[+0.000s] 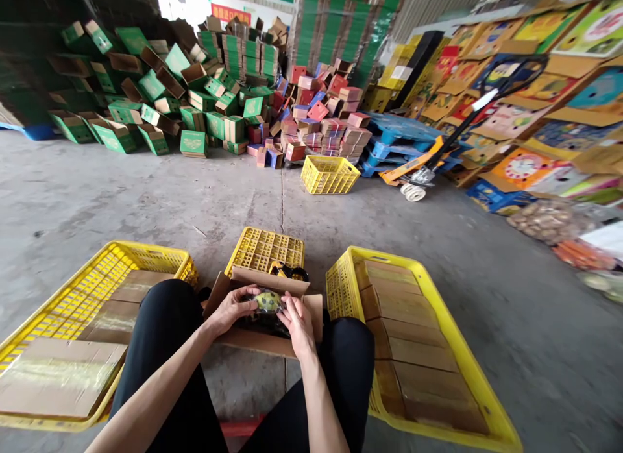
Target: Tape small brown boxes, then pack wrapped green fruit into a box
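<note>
Between my left hand and my right hand is a small oval thing, yellow-green with dark spots and a clear, shiny plastic wrap. The fingers of each hand grip one end of it. It is held just above an open cardboard box between my knees. Dark, shiny contents show partly in the box under my hands; their kind is unclear. Behind the box stands a yellow plastic crate that looks upturned. A black and yellow tool, perhaps a tape dispenser, rests there.
Yellow crates with taped cartons flank me, a left crate and a right crate. Ahead are another yellow crate, piled green boxes, blue pallets and a pallet jack. Printed cartons line the right side.
</note>
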The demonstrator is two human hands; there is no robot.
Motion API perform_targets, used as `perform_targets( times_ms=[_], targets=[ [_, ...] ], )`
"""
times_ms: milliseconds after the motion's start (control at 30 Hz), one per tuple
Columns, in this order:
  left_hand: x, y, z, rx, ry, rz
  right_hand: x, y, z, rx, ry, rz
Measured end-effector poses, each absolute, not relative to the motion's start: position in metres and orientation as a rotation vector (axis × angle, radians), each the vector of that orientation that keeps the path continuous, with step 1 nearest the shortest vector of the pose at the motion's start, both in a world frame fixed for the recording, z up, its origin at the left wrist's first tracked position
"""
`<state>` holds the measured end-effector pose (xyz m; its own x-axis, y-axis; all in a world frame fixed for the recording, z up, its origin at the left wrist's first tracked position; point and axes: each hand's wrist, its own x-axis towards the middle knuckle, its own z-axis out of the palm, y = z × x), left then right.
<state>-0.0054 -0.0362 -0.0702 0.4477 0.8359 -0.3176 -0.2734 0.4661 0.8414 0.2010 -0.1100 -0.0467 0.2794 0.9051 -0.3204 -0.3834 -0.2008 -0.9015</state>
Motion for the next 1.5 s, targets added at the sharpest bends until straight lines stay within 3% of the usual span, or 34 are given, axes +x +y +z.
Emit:
perform_targets(
  times_ms=[1500],
  targets=[
    [-0.005, -0.035, -0.064, 0.705, 0.693, 0.770, 0.204, -0.111, -0.047, -1.404, -0.665, 1.086]
  ],
)
